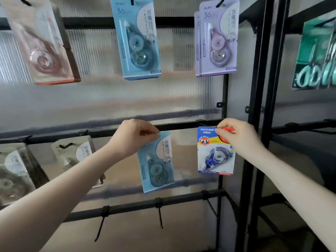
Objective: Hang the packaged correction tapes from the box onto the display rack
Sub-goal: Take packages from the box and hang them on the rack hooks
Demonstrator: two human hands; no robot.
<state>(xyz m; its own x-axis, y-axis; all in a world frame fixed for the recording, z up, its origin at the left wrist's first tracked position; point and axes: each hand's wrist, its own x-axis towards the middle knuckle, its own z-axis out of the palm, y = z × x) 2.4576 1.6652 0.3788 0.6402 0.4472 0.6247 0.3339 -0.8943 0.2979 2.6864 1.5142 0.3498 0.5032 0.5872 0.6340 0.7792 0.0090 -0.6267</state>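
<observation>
- We pinch a blue pack (156,160) in our left hand (135,136), a JINUO pack (215,151) in our right hand (236,135), at the middle rail (178,125);
- next, we judge, each hole must find a hook.

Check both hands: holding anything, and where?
Left hand pinches light-blue carded correction tape pack at its top corner; right hand pinches blue-yellow-red pack at its top.

Soft, even daylight, not too bright, glowing through the ribbed see-through wall (101,99) behind the black rack (254,110). Faint blurry shadows of bars on that wall. Shiny glare on the plastic packs. Sharp in the middle; smeared and blurry at the edges, mostly the pink pack (41,44) top left and the green pack (316,57) far right. Straight poles bent outward near the sides.
</observation>
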